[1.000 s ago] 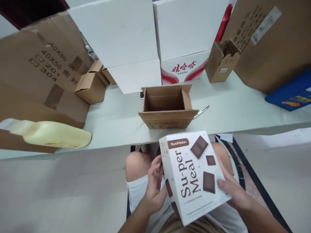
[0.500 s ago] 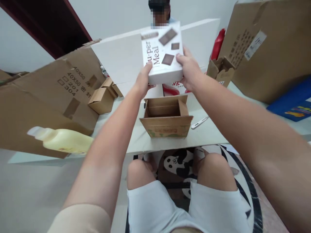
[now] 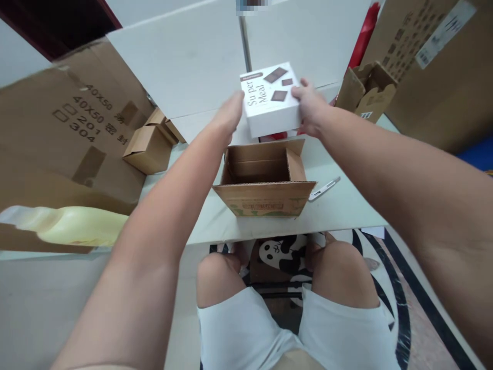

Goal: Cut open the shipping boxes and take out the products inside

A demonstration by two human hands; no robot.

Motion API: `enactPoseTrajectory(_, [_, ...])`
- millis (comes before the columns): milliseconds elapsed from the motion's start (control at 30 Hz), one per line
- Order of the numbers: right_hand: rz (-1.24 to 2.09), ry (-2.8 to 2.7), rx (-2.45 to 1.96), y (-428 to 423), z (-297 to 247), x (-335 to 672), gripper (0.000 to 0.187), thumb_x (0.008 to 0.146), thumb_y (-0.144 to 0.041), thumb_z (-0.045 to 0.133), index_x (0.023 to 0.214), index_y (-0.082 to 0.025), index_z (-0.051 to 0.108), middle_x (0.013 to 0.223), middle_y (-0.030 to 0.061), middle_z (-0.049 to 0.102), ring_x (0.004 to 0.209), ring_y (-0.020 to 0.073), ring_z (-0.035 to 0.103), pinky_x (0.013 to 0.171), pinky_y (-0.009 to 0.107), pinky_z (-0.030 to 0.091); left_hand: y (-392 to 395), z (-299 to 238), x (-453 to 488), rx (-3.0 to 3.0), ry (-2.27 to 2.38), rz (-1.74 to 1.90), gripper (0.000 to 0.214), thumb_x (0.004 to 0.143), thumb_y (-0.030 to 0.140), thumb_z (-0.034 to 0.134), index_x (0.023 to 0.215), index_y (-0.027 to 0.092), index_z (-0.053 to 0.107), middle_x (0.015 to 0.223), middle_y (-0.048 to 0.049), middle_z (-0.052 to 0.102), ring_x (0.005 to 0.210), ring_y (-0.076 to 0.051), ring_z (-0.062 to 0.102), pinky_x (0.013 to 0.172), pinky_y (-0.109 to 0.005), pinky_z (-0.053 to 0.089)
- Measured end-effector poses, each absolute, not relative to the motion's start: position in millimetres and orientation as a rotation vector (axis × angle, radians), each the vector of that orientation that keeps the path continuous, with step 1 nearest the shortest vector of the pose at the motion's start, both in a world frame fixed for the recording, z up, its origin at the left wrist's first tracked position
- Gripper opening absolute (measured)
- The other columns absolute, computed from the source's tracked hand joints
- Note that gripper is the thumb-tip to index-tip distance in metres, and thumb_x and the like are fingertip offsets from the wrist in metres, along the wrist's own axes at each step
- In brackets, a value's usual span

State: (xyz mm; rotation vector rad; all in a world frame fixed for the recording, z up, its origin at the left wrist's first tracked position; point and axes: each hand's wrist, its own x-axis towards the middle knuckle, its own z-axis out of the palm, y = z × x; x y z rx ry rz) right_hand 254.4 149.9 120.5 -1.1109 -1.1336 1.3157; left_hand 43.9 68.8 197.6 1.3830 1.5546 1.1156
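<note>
I hold a white "Super Meal" box (image 3: 271,100) with brown squares printed on it, out over the table at arm's length. My left hand (image 3: 230,113) presses its left side, my right hand (image 3: 309,107) grips its right side. The box hangs just above and behind an open brown cardboard carton (image 3: 265,180), whose flaps stand up and whose inside looks bare.
A pale table (image 3: 339,205) carries large white boxes (image 3: 185,61) at the back, big brown cartons (image 3: 57,139) left and right (image 3: 435,67), two small brown boxes (image 3: 148,146) (image 3: 367,90), a yellowish bottle (image 3: 69,226) lying at left, and a silver pen-like tool (image 3: 325,187). Another person sits behind the boxes.
The Super Meal box went from my lap up over the table, then came lower and nearer to the open carton. The view tilted down a little.
</note>
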Motion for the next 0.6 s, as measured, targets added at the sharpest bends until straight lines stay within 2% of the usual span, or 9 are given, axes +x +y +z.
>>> enactPoseTrajectory(67, [1.144,-0.992,-1.207,130.4,111.5,290.0,0.055,0.093,-0.044,0.06,0.146,-0.044,0.043,0.134,-0.0047,0.067,0.109,0.0209,0.068,0.085,0.041,0.065,29.4,204.6,35.8,1.546,1.445,1.379,0.021,0.1,0.036,0.054,0.093,0.019,0.065,0.124,-0.0128,0.069,0.134,-0.029,0.054,0.122,-0.051,0.039])
enactPoseTrajectory(133, [1.034,-0.929,-1.297,101.4,94.3,332.0,0.054,0.095,-0.04,0.058,0.147,-0.045,0.041,0.138,-0.006,0.065,0.109,0.0186,0.066,0.086,0.04,0.064,-24.1,201.2,20.4,1.622,1.253,1.461,0.026,0.097,0.049,0.059,0.105,0.027,0.07,0.128,-0.004,0.069,0.14,-0.026,0.055,0.119,-0.042,0.046])
enactPoseTrajectory(233, [0.936,-0.835,-1.569,53.1,58.8,392.3,0.05,0.098,-0.031,0.048,0.147,-0.043,0.043,0.142,-0.0042,0.063,0.111,0.0182,0.067,0.084,0.04,0.063,-102.0,164.0,-3.4,1.593,0.786,1.252,0.04,0.089,0.062,0.069,0.12,0.038,0.076,0.134,0.0042,0.073,0.102,-0.022,0.076,0.094,-0.037,0.062])
enactPoseTrajectory(267, [0.907,-0.805,-1.682,39.5,47.0,409.1,0.05,0.099,-0.029,0.045,0.148,-0.041,0.043,0.144,-0.0025,0.062,0.114,0.0191,0.067,0.085,0.042,0.062,-120.7,144.0,-6.6,1.534,0.636,1.042,0.042,0.09,0.059,0.069,0.127,0.04,0.075,0.127,0.0053,0.078,0.087,-0.019,0.077,0.082,-0.035,0.064])
enactPoseTrajectory(300, [0.868,-0.78,-1.779,28.0,36.3,423.8,0.051,0.1,-0.028,0.043,0.149,-0.038,0.044,0.144,0.0004,0.061,0.117,0.021,0.066,0.089,0.045,0.061,-134.4,122.3,-5.9,1.474,0.535,0.871,0.044,0.093,0.056,0.067,0.134,0.042,0.07,0.11,0.0047,0.083,0.079,-0.02,0.077,0.075,-0.034,0.064])
enactPoseTrajectory(367, [0.735,-0.754,-1.986,11.5,20.1,446.7,0.049,0.098,-0.026,0.047,0.147,-0.029,0.05,0.143,0.0073,0.061,0.128,0.0264,0.061,0.104,0.052,0.055,-146.9,78.9,7.4,1.395,0.365,0.723,0.031,0.095,0.047,0.067,0.121,0.033,0.077,0.085,0.0015,0.084,0.07,-0.017,0.075,0.07,-0.028,0.059])
enactPoseTrajectory(433, [0.551,-0.74,-2.168,0.4,11.4,460.7,0.046,0.094,-0.028,0.059,0.14,-0.022,0.057,0.145,0.0148,0.057,0.143,0.0333,0.05,0.122,0.057,0.038,-144.7,42.6,30.3,1.38,0.371,0.548,0.024,0.092,0.036,0.067,0.106,0.019,0.078,0.078,-0.0049,0.082,0.071,-0.018,0.074,0.074,-0.028,0.057])
enactPoseTrajectory(500, [0.378,-0.711,-2.293,-9.7,7.9,466.1,0.05,0.09,-0.034,0.069,0.137,-0.019,0.059,0.151,0.0209,0.048,0.151,0.0389,0.039,0.129,0.056,0.024,-136.0,15.5,53.3,1.408,0.384,0.302,0.018,0.088,0.027,0.066,0.097,0.015,0.075,0.073,-0.0044,0.078,0.07,-0.015,0.07,0.076,-0.027,0.055])
enactPoseTrajectory(600, [0.27,-0.71,-2.345,-26.3,3.1,460.7,0.056,0.094,-0.046,0.062,0.145,-0.023,0.053,0.145,0.0211,0.052,0.145,0.0394,0.047,0.126,0.058,0.031,-124.5,-13.7,74.8,1.37,0.41,-0.027,0.009,0.085,0.024,0.065,0.087,0.016,0.069,0.065,0.0022,0.068,0.063,-0.01,0.059,0.068,-0.023,0.047])
